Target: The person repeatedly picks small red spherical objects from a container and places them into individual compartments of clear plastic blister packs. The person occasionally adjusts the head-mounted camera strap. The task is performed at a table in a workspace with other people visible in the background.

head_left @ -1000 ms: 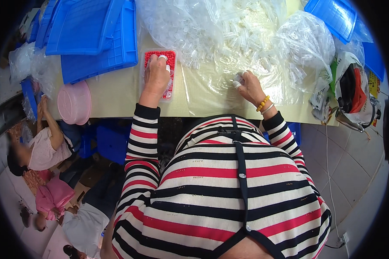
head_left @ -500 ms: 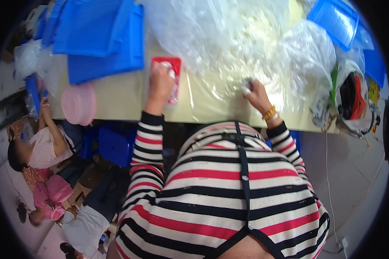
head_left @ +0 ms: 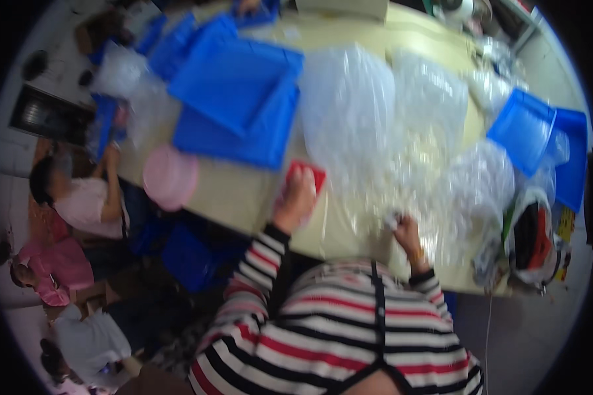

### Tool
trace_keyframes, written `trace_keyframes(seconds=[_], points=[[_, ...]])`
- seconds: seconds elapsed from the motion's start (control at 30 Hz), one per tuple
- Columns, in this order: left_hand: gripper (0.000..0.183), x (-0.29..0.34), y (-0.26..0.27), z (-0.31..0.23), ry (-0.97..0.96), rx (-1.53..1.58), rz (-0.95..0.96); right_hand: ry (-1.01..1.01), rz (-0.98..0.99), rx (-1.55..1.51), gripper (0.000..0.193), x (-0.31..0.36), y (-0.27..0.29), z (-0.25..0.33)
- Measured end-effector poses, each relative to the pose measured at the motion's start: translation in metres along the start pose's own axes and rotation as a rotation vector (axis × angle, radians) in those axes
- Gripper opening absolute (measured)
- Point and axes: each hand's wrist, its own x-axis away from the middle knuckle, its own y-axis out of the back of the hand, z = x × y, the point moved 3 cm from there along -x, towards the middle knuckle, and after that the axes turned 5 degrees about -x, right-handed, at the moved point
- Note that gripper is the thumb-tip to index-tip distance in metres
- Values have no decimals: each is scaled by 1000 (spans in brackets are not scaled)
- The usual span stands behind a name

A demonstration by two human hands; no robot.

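A flat red rectangular tray or pack [head_left: 318, 178] lies on the table in front of me, near the blue bins. My left hand [head_left: 298, 199] is over it with fingers curled down and closed; white shows at the fingertips, and what they grip is hidden and blurred. To the right, my right hand [head_left: 407, 235] pinches a small white and dark piece [head_left: 393, 220], too blurred to name. It is just above clear plastic sheeting [head_left: 369, 217] near the table's front edge.
Stacked blue bins [head_left: 237, 141] and a pink round tub [head_left: 170, 178] stand left. Clear plastic bags [head_left: 349, 99] cover the middle. More blue bins [head_left: 522, 131] and an open bag with black and red contents [head_left: 534, 237] are right. Other people [head_left: 89, 204] sit at left.
The whole view has shifted and tilted, showing more of the table's far side. Both hands keep about the same places, the left over the red rectangle, the right at the plastic.
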Motion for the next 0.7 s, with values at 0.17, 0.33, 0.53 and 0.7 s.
trace_keyframes(seconds=[0.17,0.33,0.53,0.7], points=[[24,-5,20,-7,-10,137,-190,-96,-64,113,24,2,9,12],[21,-1,26,-2,7,221,-206,-183,-33,16,21,11,6,7],[18,-1,31,-9,13,320,-183,-189,-1,-1,19,12,3,11],[17,2,33,-64,-32,497,-99,-60,-29,216,24,12,18,25]])
